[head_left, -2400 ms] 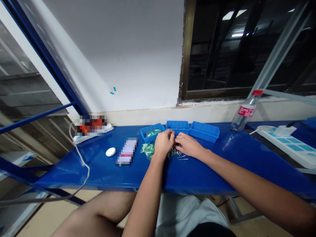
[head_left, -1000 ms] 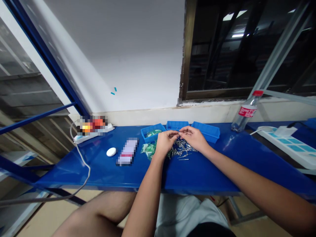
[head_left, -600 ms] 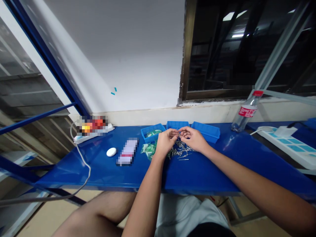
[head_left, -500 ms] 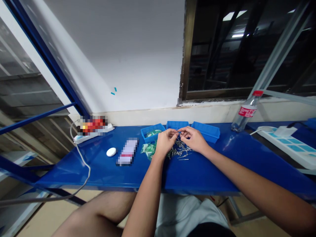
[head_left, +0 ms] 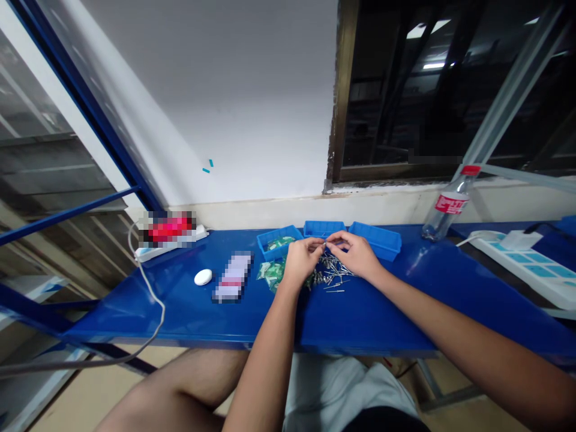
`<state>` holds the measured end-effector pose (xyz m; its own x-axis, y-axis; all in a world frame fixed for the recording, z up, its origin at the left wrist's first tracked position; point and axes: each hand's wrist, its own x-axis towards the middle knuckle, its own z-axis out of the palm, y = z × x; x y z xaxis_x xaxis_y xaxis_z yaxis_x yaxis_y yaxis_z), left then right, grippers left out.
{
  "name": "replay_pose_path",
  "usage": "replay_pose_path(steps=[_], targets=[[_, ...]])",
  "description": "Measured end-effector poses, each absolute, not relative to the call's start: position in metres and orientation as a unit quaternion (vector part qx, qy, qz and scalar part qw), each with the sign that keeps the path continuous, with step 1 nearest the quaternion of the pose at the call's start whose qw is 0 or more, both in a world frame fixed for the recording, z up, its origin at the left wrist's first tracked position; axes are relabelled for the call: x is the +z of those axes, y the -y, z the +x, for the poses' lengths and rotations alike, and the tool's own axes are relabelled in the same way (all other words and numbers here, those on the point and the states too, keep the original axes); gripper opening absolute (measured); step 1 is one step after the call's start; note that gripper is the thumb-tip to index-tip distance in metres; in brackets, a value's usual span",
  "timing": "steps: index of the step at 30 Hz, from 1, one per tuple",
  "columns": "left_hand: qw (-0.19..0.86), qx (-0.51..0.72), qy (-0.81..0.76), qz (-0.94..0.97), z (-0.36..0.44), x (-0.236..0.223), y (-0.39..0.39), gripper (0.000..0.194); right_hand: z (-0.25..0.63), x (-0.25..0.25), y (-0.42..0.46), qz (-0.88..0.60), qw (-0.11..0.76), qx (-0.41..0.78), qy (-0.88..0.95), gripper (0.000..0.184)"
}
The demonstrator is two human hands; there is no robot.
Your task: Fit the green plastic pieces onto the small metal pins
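Above a pile of blind rivets (head_left: 335, 277), my left hand (head_left: 303, 259) and my right hand (head_left: 355, 255) meet at the fingertips. Both are closed in a pinch. A tiny pale bit shows between the fingertips, too small to name. The rivets are silvery with thin pins and lie loose on the blue table (head_left: 360, 318). Left of my left hand are green-and-clear plastic packets (head_left: 270, 273), partly hidden by it. Behind the hands stand a left blue bin (head_left: 261, 249) with packets inside, a middle blue bin (head_left: 321, 227) and a right blue bin (head_left: 380, 245).
A white round case (head_left: 203, 277) and a blurred-out phone-like slab (head_left: 233, 277) lie on the left. A power strip (head_left: 146, 251) with a cable is at the far left. On the right stand a red-capped bottle (head_left: 445, 210) and another power strip (head_left: 535, 270).
My right hand's fingers have shifted slightly at the pinch, and a small pale bit now shows between the fingertips. Both arms stay nearly in place.
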<state>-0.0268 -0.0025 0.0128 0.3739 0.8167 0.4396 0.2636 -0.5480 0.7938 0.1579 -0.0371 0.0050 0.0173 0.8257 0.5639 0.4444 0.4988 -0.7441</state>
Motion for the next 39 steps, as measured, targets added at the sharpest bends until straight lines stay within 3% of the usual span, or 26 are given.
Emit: replay_pose_path(steps=[8, 20, 28, 32, 39], targets=[[0.330, 0.442, -0.332, 0.765, -0.026, 0.009, -0.001, 0.021, 0.160, -0.005, 0.029, -0.482, 0.539, 0.231, 0.651, 0.020], [0.315, 0.455, -0.331, 0.764, -0.026, 0.013, 0.003, 0.014, 0.156, 0.003, 0.035, -0.476, 0.530, 0.166, 0.682, 0.020], [0.153, 0.322, -0.327, 0.875, -0.028, 0.017, 0.011, 0.031, 0.165, 0.015, 0.038, -0.468, 0.552, 0.050, 0.688, 0.019], [0.138, 0.280, -0.313, 0.897, -0.029, 0.013, 0.010, 0.041, 0.166, 0.020, 0.041, -0.464, 0.548, 0.017, 0.696, 0.018], [0.149, 0.252, -0.310, 0.904, -0.029, 0.008, 0.005, 0.028, 0.165, 0.021, 0.043, -0.468, 0.536, 0.011, 0.703, 0.019]])
